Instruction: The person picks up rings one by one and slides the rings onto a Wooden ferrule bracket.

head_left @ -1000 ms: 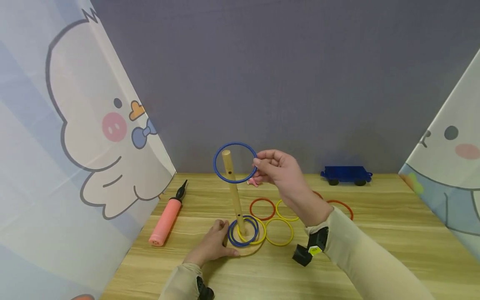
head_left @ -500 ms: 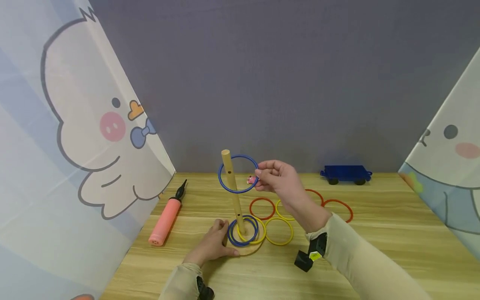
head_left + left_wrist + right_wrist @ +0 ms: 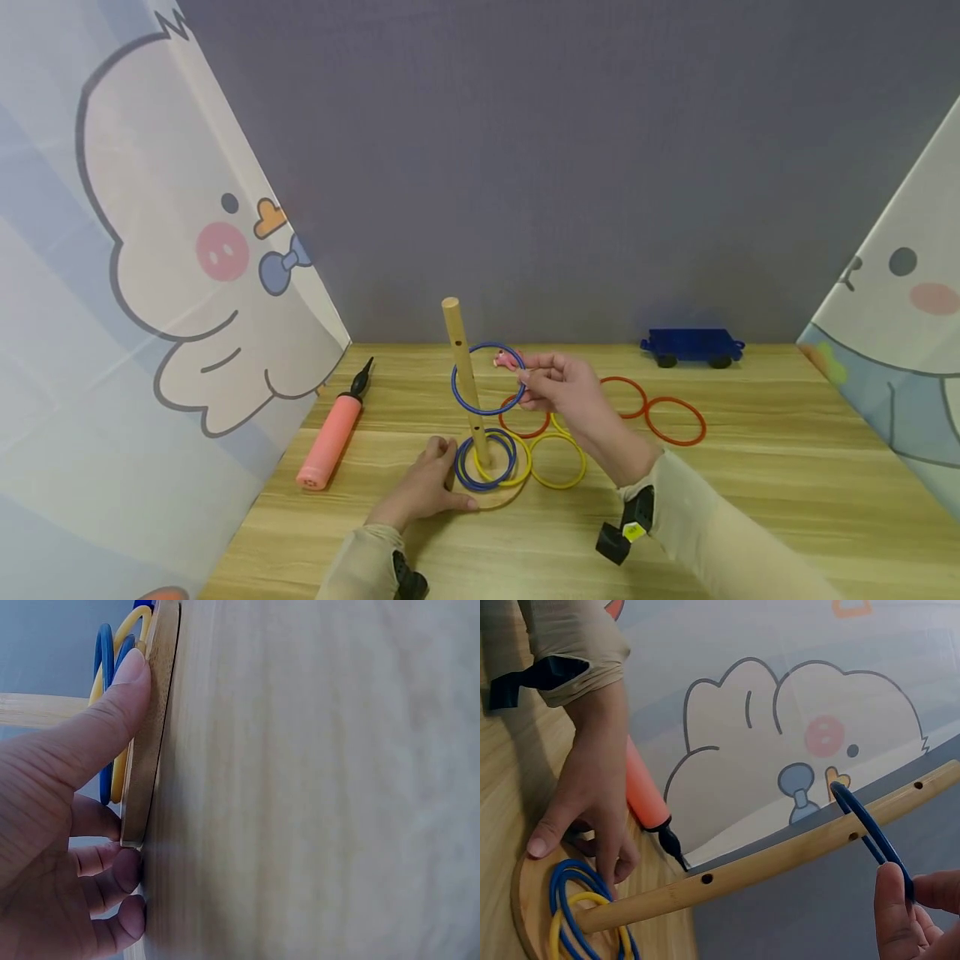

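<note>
My right hand pinches a blue ring between thumb and fingers. The ring encircles the wooden post, about midway down, as the right wrist view also shows. At the foot of the post, several blue and yellow rings lie round it on the round wooden base. My left hand grips the left edge of that base. In the left wrist view its thumb lies over the base's top edge, with the other fingers at the side.
A yellow ring and red rings lie on the table right of the stand. A pink hand pump lies left. Behind stand a small pink figure and a blue toy wagon. Printed cloths border the table.
My right hand has come down and slightly right, lowering the blue ring from the post's top to about its middle. The left hand stays on the base.
</note>
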`<state>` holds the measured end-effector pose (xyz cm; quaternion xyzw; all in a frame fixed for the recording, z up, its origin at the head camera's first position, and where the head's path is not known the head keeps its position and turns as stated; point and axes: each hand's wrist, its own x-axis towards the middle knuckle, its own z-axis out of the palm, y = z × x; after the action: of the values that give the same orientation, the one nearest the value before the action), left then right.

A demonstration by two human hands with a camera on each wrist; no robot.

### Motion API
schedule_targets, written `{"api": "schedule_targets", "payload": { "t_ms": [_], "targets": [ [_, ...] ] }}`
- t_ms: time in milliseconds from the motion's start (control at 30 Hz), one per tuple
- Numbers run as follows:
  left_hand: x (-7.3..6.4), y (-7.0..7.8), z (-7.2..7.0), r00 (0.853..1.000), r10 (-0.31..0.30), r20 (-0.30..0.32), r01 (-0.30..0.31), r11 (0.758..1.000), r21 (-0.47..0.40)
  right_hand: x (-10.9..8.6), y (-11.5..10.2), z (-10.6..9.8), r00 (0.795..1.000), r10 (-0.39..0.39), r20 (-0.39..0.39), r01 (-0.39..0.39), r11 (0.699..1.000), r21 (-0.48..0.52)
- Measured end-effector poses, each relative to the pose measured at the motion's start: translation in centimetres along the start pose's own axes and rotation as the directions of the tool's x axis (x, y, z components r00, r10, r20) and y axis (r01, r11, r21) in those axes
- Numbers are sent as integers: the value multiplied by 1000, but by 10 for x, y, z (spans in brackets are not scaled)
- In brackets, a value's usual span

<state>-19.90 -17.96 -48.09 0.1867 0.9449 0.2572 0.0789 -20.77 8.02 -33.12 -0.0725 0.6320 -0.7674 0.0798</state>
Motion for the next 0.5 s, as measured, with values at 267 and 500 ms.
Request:
{"api": "schedule_targets", "payload": {
  "t_ms": [267, 500],
  "targets": [
    [0, 0, -1, 1000, 0, 5, 0, 1000, 2, 1, 17, -3, 999, 39, -7, -39, 999, -26],
    [-1, 1, -1, 1000, 3, 0, -3, 1000, -1, 0, 44, -5, 997, 70, 14, -70, 997, -39]
  ]
}}
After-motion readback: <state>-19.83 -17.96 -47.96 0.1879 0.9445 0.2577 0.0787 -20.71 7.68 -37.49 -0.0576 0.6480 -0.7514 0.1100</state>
